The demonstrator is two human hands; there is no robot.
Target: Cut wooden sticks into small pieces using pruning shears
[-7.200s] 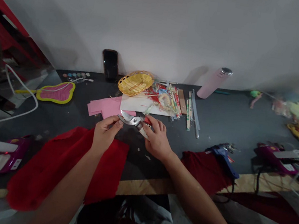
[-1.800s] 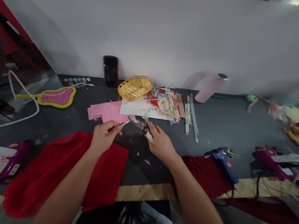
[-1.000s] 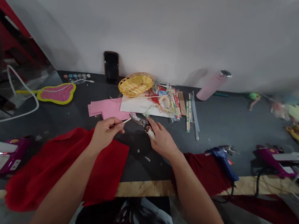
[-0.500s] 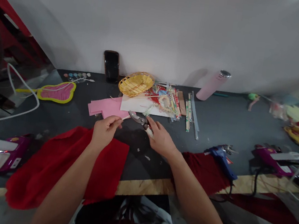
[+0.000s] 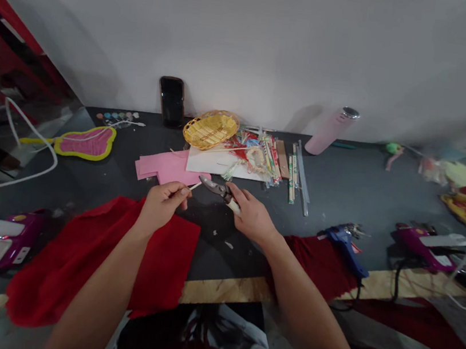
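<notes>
My left hand (image 5: 165,202) pinches a thin pale stick (image 5: 195,186) whose end points up and right. Its tip lies near the blades of the pruning shears (image 5: 214,186); whether they touch I cannot tell. My right hand (image 5: 249,211) is wrapped round the white handle of the shears. Pink sheets (image 5: 173,166) lie just beyond my left hand, partly under a white sheet (image 5: 204,162). Red cloth (image 5: 98,236) spreads beneath my left forearm.
A yellow basket (image 5: 211,130), packaged sticks (image 5: 292,174), a phone (image 5: 172,101) and a pink bottle (image 5: 333,131) stand or lie at the back. A blue glue gun (image 5: 346,248) rests on dark red cloth (image 5: 319,267) at right; a purple device (image 5: 27,238) sits left.
The stick now shows more plainly between my left fingers and the blades. Both hands keep nearly the same place, and the whole view has shifted slightly.
</notes>
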